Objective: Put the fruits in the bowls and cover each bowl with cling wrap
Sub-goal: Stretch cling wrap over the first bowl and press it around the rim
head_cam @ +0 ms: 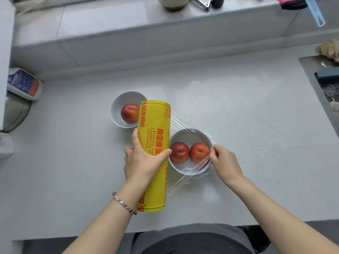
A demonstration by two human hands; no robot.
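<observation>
My left hand [142,161] grips a large yellow cling wrap roll [155,136], held lengthwise just left of the near white bowl [190,172]. Two red fruits [179,152] [199,153] lie side by side in that bowl. A clear sheet of film [185,125] stretches from the roll across the bowl. My right hand [226,165] presses the film against the bowl's right rim. A second white bowl [117,107] stands behind the roll at the left, with one red fruit [129,115] in it and no film over it.
The grey counter [238,110] runs out to the right, where a sink edge [315,83] begins. A white bottle with a blue label [23,84] lies at the far left. A raised ledge [128,30] at the back carries a few kitchen items.
</observation>
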